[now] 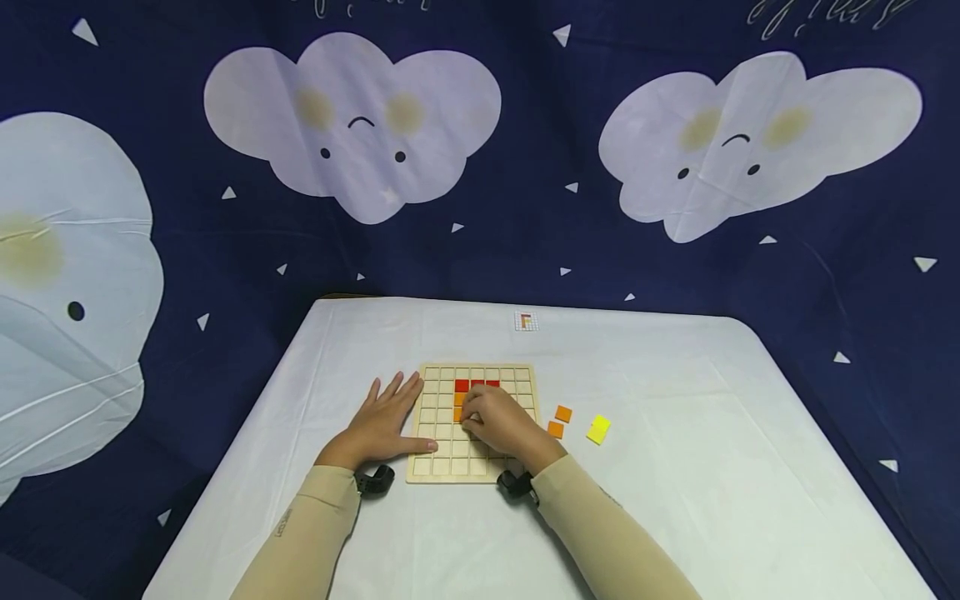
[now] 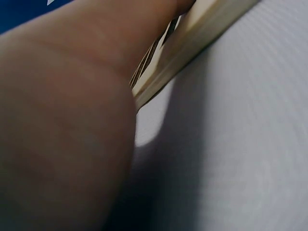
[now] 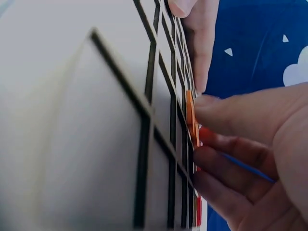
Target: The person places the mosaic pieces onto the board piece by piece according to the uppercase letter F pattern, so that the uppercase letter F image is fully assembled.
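Note:
A wooden grid board lies on the white table. Three red tiles run along one of its upper rows, and orange tiles stand in the column below the leftmost red one. My right hand is over the middle of the board, its thumb and fingertips pinching an orange tile at the grid surface; the fingers partly cover it in the head view. My left hand is spread flat at the board's left side, fingertips at the edge and thumb reaching over the lower left squares.
Right of the board lie two loose orange tiles and, farther right, yellow tiles. A small card with a coloured grid pattern lies beyond the board. Behind the table hangs a dark blue cloth with clouds.

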`<state>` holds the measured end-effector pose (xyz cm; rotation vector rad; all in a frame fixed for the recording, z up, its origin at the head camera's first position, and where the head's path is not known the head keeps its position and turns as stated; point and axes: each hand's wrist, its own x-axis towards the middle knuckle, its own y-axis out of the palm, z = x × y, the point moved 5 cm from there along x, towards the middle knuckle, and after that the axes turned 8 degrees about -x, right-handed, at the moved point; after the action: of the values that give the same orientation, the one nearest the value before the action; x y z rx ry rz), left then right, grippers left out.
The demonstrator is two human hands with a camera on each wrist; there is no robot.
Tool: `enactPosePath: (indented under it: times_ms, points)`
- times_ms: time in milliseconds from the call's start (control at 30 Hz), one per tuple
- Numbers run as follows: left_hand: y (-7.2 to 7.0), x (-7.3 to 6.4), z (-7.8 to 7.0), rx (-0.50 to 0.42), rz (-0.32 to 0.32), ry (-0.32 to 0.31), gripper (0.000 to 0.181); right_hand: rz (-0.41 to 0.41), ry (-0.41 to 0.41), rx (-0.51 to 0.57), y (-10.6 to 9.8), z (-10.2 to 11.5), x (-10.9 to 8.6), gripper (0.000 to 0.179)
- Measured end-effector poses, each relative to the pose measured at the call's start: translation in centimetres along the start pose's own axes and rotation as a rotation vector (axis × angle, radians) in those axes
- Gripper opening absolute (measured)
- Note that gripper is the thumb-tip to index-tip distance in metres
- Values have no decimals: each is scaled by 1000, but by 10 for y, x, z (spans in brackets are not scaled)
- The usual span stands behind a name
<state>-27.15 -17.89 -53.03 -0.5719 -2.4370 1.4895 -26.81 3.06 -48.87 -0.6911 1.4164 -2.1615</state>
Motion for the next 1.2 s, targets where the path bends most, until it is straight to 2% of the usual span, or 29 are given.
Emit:
enactPosePath:
  times_ms: [167,300,433,633,800,967,1200]
  points:
    - [2,0,1,3,2,-10,128,-18,-56,49,-10,-7,-15,6]
    - [2,-1,1,-7,-3,-14,129,-85,-65,79,-24,-23,-29,6]
    - [0,-1,0,-23,-11,-12,128,-168,2,126,-37,-47,-44,7]
    - [-1,-3,1,-14,-12,-21,127,-248,168,226,-48,-85,-68,8]
    - [-1,-3,0,-32,-16,-19,128,-298,252,210,-54,-105,-82,7]
    - [1,-1,-1,-28,-10,-17,128,-304,266,185,-51,-114,-95,4]
    - [1,-1,0,-24,-7,-16,128,-331,219,150,-41,-115,-109,9]
